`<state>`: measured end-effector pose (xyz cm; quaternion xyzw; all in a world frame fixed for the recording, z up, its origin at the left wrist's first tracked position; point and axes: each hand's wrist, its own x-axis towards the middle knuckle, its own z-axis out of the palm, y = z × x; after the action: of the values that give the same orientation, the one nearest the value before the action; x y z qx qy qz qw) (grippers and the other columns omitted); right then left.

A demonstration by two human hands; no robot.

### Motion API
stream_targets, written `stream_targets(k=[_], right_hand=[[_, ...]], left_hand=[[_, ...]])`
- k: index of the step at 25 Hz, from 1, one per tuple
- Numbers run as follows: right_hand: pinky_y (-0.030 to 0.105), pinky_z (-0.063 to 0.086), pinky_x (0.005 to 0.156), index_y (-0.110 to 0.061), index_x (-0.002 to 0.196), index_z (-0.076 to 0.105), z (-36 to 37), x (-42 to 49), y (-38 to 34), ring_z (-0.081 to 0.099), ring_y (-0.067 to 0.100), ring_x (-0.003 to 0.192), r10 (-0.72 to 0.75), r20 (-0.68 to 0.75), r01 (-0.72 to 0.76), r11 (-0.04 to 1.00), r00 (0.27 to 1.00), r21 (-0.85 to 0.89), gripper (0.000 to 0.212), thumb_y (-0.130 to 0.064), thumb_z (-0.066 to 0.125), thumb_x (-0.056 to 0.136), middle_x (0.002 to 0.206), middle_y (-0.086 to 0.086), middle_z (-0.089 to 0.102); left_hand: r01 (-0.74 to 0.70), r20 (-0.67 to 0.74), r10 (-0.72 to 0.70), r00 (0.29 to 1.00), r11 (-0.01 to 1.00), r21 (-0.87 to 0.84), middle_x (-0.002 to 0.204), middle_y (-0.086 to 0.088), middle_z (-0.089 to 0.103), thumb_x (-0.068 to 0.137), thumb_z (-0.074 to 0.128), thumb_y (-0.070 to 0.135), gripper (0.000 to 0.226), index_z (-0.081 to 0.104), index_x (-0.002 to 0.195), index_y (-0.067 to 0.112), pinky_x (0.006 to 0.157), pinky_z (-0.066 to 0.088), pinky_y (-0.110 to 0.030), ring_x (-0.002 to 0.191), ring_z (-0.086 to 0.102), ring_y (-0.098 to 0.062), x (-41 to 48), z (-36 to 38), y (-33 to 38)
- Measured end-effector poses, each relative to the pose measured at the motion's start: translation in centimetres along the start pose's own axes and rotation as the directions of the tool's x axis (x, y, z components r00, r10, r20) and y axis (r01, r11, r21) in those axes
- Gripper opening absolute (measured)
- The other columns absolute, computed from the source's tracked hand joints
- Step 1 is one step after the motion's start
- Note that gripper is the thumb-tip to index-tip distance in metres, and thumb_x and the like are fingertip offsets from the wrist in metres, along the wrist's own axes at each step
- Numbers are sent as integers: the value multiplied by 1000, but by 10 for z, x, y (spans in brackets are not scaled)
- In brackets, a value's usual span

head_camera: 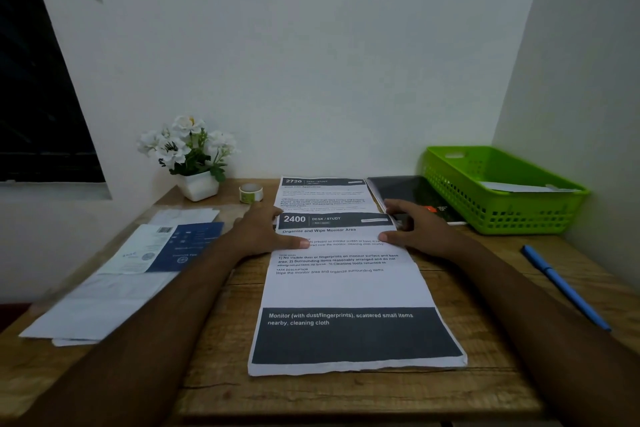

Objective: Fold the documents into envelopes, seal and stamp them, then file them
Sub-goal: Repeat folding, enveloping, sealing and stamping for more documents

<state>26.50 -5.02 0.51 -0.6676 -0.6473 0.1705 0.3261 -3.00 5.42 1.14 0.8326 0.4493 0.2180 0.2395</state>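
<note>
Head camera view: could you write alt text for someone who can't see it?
Two bare hands, left hand and right hand, press on the top of a printed document on a wooden desk. Envelopes lie left; a green basket and blue pen sit right.

A small white square pot of white artificial flowers with green leaves stands at the back left of the wooden desk, against the white wall. A dark window fills the upper left. A blue pen lies slantwise on the desk's right side, well apart from the flowers. A dark notebook with a small orange mark lies flat at the back, right of centre.
</note>
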Motion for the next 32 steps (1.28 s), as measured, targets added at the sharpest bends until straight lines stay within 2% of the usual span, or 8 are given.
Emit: stream_targets(k=[2, 5, 14, 18, 21, 25, 28, 32], right_hand=[[5, 39, 80, -21, 144, 38, 1, 0, 1, 54, -13, 93, -4, -37, 6, 999, 999, 42, 82, -27, 82, 75, 134, -4, 56], [19, 38, 86, -19, 146, 35, 1, 1, 4, 55, 4, 105, 15, -81, -10, 998, 997, 62, 88, -27, 83, 73, 129, -6, 56], [6, 41, 57, -19, 130, 54, 1, 2, 6, 53, -9, 56, -14, -145, 29, 994, 989, 103, 67, -13, 84, 70, 83, -5, 65], [5, 40, 56, -17, 132, 51, 1, 0, 5, 52, -6, 56, 1, -151, 18, 993, 989, 121, 71, -11, 84, 70, 81, 1, 66], [6, 40, 55, -18, 129, 54, 1, -2, 3, 53, -7, 55, -12, -147, 30, 993, 989, 117, 66, -10, 84, 70, 77, 0, 65], [9, 40, 54, -22, 110, 62, 0, -4, -1, 55, -4, 57, -2, -141, 17, 994, 990, 104, 46, -14, 84, 71, 72, -5, 62], [22, 39, 58, -23, 82, 69, -1, -5, -3, 51, 8, 61, -4, -123, 15, 996, 992, 90, 18, -18, 83, 72, 66, -5, 56], [25, 37, 58, -21, 64, 64, -1, -5, -4, 48, 10, 60, -1, -113, 10, 997, 994, 77, 21, -20, 83, 73, 60, -5, 57]], left_hand=[[31, -15, -32, 999, 999, -44, 112, 13, 58, 38, 77, 71, 88, 57, 113, 28, 92, 48, -39, 100, 57, -8, 1, 1, -2], [15, -21, -17, 1000, 996, -90, 124, 4, 60, 40, 83, 62, 100, 51, 126, 23, 97, 46, -42, 109, 57, -14, 2, 1, -3], [-33, -25, 31, 999, 994, -106, 117, 10, 64, 55, 84, 52, 78, 54, 123, 28, 87, 48, -30, 98, 59, -5, -1, 1, -5], [-43, -22, 42, 999, 997, -59, 118, 4, 66, 72, 77, 42, 55, 60, 120, 22, 92, 49, -39, 101, 60, -12, 1, 0, -8], [-37, -37, 34, 999, 996, -76, 109, 0, 70, 77, 76, 30, 38, 67, 111, 16, 74, 49, -25, 89, 61, -9, 3, -2, -11], [-49, -43, 47, 998, 998, -47, 94, 2, 71, 79, 74, 24, 29, 70, 106, 15, 53, 38, -10, 70, 59, 1, 2, -6, -14], [-45, -55, 41, 998, 997, -59, 91, 5, 70, 79, 75, 21, 27, 70, 104, 15, 55, 39, -11, 71, 59, 2, 1, -7, -14], [-45, -58, 42, 997, 998, -52, 83, 9, 68, 77, 76, 21, 25, 71, 101, 16, 55, 38, -14, 69, 59, 2, 2, -8, -13]])
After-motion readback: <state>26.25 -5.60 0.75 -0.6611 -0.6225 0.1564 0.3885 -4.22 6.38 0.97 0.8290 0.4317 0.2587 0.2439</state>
